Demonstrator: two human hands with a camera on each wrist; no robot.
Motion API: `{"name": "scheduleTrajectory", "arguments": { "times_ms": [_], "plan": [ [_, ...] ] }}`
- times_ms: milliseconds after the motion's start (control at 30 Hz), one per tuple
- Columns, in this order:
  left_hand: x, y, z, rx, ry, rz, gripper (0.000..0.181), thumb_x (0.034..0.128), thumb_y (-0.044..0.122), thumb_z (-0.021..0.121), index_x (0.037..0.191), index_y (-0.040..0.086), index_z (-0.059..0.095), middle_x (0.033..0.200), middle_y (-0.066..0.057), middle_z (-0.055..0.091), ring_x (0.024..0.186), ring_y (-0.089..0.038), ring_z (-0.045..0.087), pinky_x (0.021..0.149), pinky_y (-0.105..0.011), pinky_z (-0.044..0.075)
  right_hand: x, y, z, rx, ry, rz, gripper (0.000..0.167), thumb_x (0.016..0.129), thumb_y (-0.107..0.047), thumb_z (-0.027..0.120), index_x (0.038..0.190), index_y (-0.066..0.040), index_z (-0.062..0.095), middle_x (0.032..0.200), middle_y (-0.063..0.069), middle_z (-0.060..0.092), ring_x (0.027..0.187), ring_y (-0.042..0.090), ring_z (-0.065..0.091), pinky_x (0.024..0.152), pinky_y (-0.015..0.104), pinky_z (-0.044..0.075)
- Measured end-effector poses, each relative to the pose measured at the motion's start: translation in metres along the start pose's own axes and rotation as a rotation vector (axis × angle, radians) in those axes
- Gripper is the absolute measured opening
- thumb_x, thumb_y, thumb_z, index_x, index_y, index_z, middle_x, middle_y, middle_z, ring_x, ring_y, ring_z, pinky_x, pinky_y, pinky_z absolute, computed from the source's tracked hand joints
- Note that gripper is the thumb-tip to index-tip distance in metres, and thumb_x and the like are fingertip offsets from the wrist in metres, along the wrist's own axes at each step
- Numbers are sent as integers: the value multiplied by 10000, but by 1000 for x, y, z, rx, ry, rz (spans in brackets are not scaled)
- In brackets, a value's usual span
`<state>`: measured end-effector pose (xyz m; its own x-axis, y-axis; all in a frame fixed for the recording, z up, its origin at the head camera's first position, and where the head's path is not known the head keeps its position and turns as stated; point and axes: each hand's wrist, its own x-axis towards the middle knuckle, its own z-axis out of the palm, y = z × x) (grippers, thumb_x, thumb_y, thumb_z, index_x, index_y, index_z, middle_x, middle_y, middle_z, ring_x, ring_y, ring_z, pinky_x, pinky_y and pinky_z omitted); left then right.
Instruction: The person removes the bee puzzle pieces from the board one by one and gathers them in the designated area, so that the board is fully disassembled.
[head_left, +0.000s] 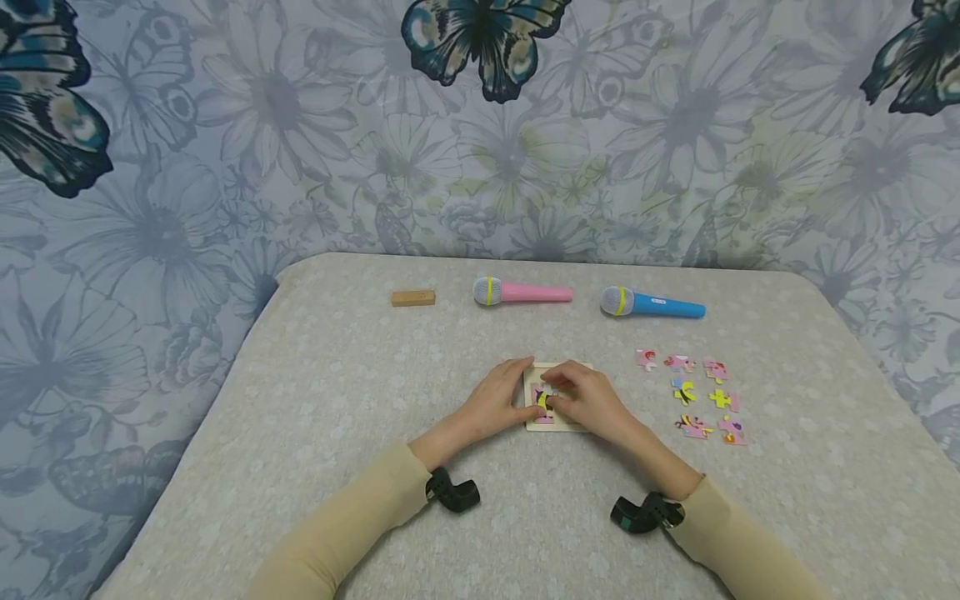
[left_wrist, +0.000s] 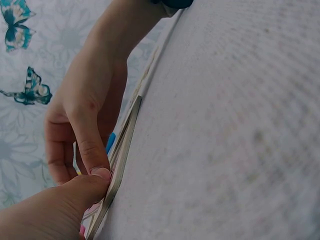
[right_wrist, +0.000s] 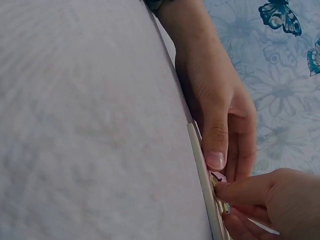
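Observation:
A small wooden puzzle tray [head_left: 558, 427] lies on the table, with pink pieces showing a yellow and black picture [head_left: 542, 396] in its left part. My left hand [head_left: 492, 402] holds the tray at its left side, fingers along the edge and thumb over the pieces. Above the tray's right part, my right hand [head_left: 597, 406] has its thumb and fingers curled inward. In the right wrist view, a small yellow-blue puzzle piece [right_wrist: 227, 207] shows between that thumb and forefinger. Both thumbs are close together; the fingers hide much of the tray.
Several loose puzzle pieces [head_left: 693, 427] lie to the right of the tray. Farther back are a wooden block [head_left: 413, 298], a pink toy microphone [head_left: 534, 292] and a blue toy microphone [head_left: 667, 306]. A patterned wall covering [head_left: 510, 183] rises behind the table [head_left: 330, 350].

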<state>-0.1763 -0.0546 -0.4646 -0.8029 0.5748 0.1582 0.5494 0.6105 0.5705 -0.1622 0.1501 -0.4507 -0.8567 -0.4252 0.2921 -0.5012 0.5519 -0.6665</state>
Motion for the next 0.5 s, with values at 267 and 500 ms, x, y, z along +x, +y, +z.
{"name": "scheduleTrajectory", "arguments": {
  "times_ms": [267, 500],
  "plan": [
    [1, -1, 1, 10, 1, 2, 823, 845, 424, 691, 1435, -14, 322, 1423, -174, 394, 1321, -291, 346, 1081, -395, 286, 2, 2, -1, -8, -13, -108, 319, 773, -8, 753, 1075, -11, 649, 1011, 59, 636, 916, 198, 618, 812, 370, 507],
    [0, 0, 1, -4, 5, 10, 819, 846, 411, 694, 1429, -31, 326, 1417, -185, 398, 1313, -309, 353, 1076, -409, 292, 5, 5, -14, -48, -15, -150, 300, 788, -17, 740, 1075, 4, 656, 997, 61, 643, 903, 203, 625, 794, 357, 518]
  ]
}}
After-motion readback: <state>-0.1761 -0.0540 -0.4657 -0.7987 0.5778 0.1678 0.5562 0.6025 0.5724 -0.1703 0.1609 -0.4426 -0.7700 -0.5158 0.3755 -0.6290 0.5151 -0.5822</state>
